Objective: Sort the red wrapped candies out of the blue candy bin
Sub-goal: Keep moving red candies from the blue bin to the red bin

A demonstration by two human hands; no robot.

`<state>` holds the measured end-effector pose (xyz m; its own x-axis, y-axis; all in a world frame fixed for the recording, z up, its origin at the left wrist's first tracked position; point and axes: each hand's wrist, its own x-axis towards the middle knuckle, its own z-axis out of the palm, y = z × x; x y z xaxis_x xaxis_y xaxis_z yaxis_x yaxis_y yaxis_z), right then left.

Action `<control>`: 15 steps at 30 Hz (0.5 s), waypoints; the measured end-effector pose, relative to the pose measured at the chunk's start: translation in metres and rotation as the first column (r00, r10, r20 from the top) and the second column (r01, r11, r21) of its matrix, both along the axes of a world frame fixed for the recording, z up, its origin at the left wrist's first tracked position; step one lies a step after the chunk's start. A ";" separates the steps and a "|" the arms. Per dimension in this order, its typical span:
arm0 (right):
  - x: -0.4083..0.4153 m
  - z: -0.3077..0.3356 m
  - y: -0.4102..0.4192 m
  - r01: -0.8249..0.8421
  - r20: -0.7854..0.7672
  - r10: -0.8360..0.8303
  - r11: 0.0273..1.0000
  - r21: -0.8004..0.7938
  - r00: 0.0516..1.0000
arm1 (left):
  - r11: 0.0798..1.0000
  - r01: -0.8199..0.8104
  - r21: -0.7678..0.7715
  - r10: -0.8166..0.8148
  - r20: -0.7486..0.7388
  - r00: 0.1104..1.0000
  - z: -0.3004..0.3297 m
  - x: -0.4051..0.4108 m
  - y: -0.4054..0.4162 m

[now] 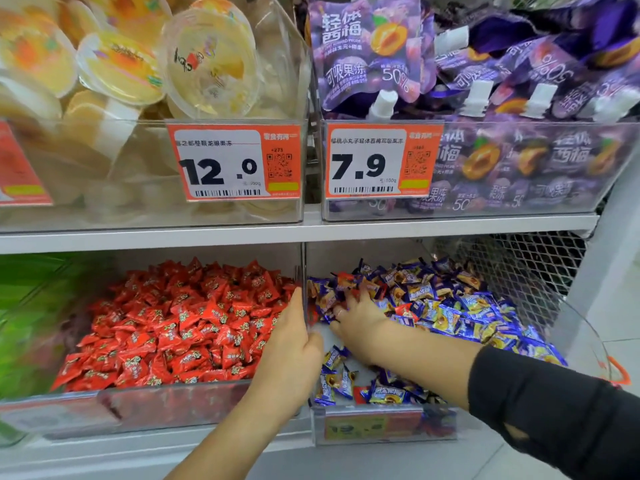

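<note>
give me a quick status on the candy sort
Left hand grips the clear divider. Right hand digs into blue candies. Red strays visible among them. Nothing blocking.

Glossy red foil-like candy wrappers (180, 323) fill the clear, smooth plastic bin at nine o'clock (173, 403). Shiny blue and yellow crinkled candy wrappers (460, 306) lie at three o'clock. Purple glossy plastic spouted pouches (367, 53) sit at one o'clock, above a matt white shelf edge (311, 233). Black metal mesh (530, 265) lines the right wall. A matt black cloth sleeve (561, 417) sits at four o'clock.
</note>
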<state>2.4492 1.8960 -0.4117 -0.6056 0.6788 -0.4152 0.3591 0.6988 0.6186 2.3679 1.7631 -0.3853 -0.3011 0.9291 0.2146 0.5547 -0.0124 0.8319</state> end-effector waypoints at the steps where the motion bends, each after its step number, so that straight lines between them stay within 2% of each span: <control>1: -0.002 0.003 0.004 0.032 0.051 -0.034 0.999 0.039 0.998 | 1.000 0.000 -0.003 0.000 -0.001 1.000 -0.003 -0.001 0.000; 4: -0.003 0.013 0.016 0.135 0.101 -0.148 0.983 0.127 0.984 | 1.000 0.010 0.000 -0.010 -0.006 1.000 -0.005 -0.001 0.000; 9: 0.014 0.035 0.037 0.320 -0.017 -0.321 0.937 0.138 0.947 | 0.999 0.031 0.033 -0.030 -0.016 0.999 -0.004 -0.002 0.000; 11: 0.032 0.046 0.041 0.359 -0.077 -0.352 0.927 0.113 0.933 | 0.999 0.026 0.031 -0.025 -0.015 1.000 -0.003 -0.002 0.000; 15: 0.079 0.064 0.040 0.295 -0.298 -0.291 0.955 -0.035 0.909 | 1.000 0.021 0.019 -0.021 -0.012 1.000 0.000 0.000 0.000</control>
<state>2.5283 1.9360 -0.3478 -0.4728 0.8479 -0.2397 0.7145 0.5281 0.4588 2.3680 1.7627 -0.3854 -0.2790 0.9309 0.2360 0.5638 -0.0402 0.8250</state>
